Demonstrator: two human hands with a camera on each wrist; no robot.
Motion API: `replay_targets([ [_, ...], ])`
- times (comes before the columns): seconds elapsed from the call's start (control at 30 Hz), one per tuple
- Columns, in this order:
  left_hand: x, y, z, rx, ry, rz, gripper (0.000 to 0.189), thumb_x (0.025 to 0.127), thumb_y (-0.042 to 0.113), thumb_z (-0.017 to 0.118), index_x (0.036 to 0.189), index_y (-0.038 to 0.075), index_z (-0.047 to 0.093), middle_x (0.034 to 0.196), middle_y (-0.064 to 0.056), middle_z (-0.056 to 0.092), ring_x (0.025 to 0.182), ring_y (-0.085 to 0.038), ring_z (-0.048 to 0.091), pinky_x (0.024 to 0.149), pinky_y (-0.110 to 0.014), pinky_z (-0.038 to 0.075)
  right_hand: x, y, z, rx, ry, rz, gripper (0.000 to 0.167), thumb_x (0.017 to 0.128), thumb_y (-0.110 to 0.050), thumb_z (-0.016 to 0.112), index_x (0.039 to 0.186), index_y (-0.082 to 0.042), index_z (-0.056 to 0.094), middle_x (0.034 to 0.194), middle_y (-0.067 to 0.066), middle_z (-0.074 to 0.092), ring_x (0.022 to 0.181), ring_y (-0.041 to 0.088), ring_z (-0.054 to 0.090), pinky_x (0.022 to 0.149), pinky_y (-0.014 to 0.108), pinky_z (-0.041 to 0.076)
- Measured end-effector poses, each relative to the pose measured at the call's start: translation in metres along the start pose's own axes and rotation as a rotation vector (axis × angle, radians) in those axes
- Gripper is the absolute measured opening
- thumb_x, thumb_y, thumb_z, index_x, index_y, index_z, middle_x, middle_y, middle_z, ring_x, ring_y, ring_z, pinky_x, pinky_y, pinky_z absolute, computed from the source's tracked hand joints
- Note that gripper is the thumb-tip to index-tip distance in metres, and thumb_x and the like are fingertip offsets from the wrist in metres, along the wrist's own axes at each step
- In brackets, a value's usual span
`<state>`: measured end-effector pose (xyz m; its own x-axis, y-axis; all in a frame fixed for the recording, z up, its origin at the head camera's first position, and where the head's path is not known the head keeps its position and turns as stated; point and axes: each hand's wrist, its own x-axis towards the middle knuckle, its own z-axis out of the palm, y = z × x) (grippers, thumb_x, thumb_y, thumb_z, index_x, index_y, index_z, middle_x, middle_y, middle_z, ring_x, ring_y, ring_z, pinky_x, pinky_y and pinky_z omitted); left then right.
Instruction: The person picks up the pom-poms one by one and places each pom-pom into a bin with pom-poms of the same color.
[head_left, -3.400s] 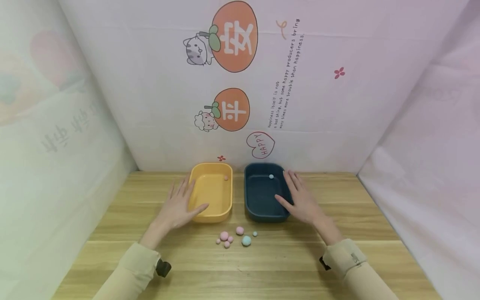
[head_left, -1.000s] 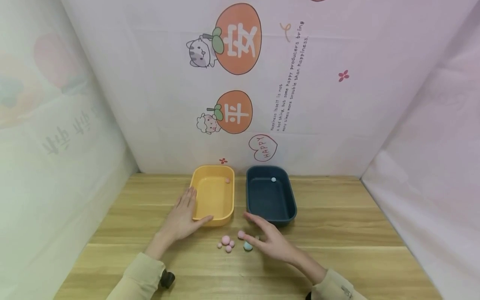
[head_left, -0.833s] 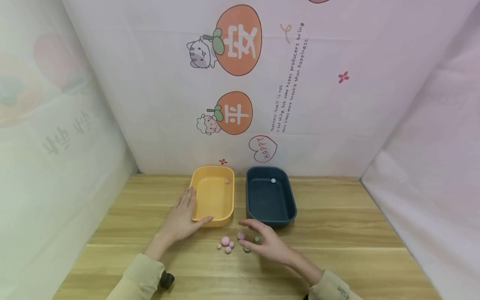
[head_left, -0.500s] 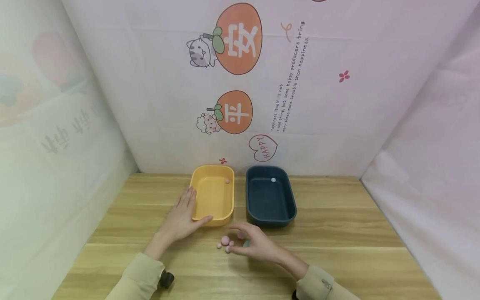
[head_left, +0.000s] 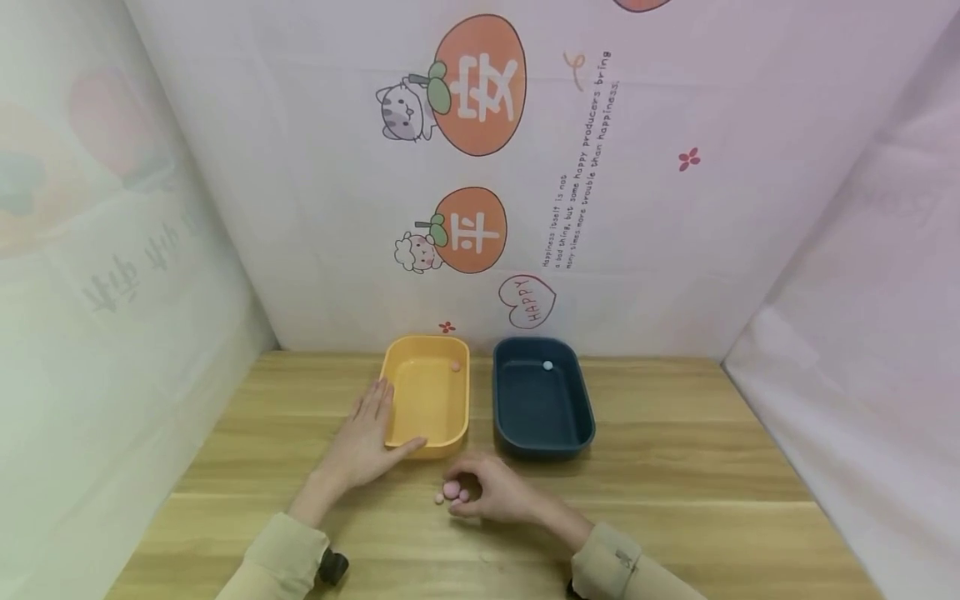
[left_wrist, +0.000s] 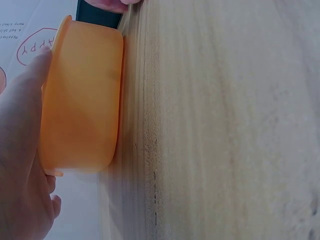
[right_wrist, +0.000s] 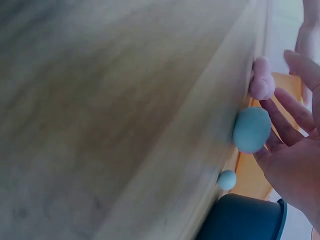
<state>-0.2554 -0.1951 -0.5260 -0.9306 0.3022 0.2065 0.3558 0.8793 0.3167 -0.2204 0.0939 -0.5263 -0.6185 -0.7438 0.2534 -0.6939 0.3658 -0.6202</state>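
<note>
My left hand point(head_left: 363, 446) rests against the left near corner of a yellow box point(head_left: 427, 408), fingers along its side and thumb at the front rim. In the left wrist view the thumb lies at the rim of the box wall point(left_wrist: 82, 95). My right hand point(head_left: 504, 493) reaches over the table with thumb and fingers curved apart around a cluster of pink balls point(head_left: 452, 490). A smaller pale pink ball point(head_left: 439, 498) sits left of them. A light blue ball point(right_wrist: 251, 130) and a smaller light blue ball point(right_wrist: 227, 180) show below the hand in the right wrist view; the head view hides both.
A dark blue box point(head_left: 543, 412) stands right of the yellow one with a light blue ball point(head_left: 547, 366) inside. One pink ball point(head_left: 455, 367) lies in the yellow box. A printed cloth point(head_left: 337, 250) hangs behind the wooden table point(head_left: 675, 500).
My right hand has left the dark blue box's rim and moved left and nearer, over the loose balls to the pink cluster. The left hand slid slightly nearer along the yellow box earlier, then stayed.
</note>
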Motion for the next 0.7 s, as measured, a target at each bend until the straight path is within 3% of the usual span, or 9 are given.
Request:
replay_targets([
  [0.13, -0.001, 0.002, 0.000, 0.014, 0.011, 0.009, 0.118, 0.100, 0.078, 0.059, 0.171, -0.009, 0.022, 0.182, -0.028, 0.016, 0.172, -0.043, 0.016, 0.139, -0.062, 0.024, 0.002, 0.001, 0.003, -0.086, -0.020, 0.012, 0.026, 0.091, -0.017, 0.090, 0.113, -0.010, 0.078, 0.113, 0.002, 0.077, 0.106, 0.009, 0.064, 0.092, 0.021, 0.051],
  [0.3, -0.003, 0.003, 0.002, 0.016, 0.012, 0.005, 0.117, 0.100, 0.077, 0.060, 0.170, -0.010, 0.023, 0.181, -0.030, 0.018, 0.171, -0.045, 0.019, 0.138, -0.063, 0.025, 0.006, -0.010, 0.006, -0.119, -0.057, 0.123, 0.027, 0.088, -0.020, 0.093, 0.110, -0.013, 0.080, 0.108, -0.002, 0.076, 0.102, 0.005, 0.060, 0.090, 0.016, 0.045],
  [0.5, -0.006, 0.004, 0.003, 0.013, 0.000, -0.013, 0.117, 0.100, 0.076, 0.060, 0.171, -0.009, 0.021, 0.181, -0.030, 0.017, 0.170, -0.046, 0.020, 0.138, -0.063, 0.025, 0.010, -0.011, 0.014, -0.186, -0.072, 0.172, 0.022, 0.085, -0.025, 0.093, 0.103, -0.022, 0.081, 0.103, -0.011, 0.071, 0.097, -0.004, 0.052, 0.096, 0.023, 0.044],
  [0.7, -0.004, 0.006, 0.001, 0.011, 0.005, -0.013, 0.116, 0.101, 0.074, 0.061, 0.170, -0.010, 0.022, 0.180, -0.031, 0.018, 0.170, -0.046, 0.021, 0.137, -0.064, 0.025, 0.012, -0.012, 0.014, -0.189, -0.065, 0.178, 0.015, 0.087, -0.023, 0.091, 0.094, -0.025, 0.078, 0.099, -0.014, 0.068, 0.097, -0.005, 0.049, 0.102, 0.030, 0.045],
])
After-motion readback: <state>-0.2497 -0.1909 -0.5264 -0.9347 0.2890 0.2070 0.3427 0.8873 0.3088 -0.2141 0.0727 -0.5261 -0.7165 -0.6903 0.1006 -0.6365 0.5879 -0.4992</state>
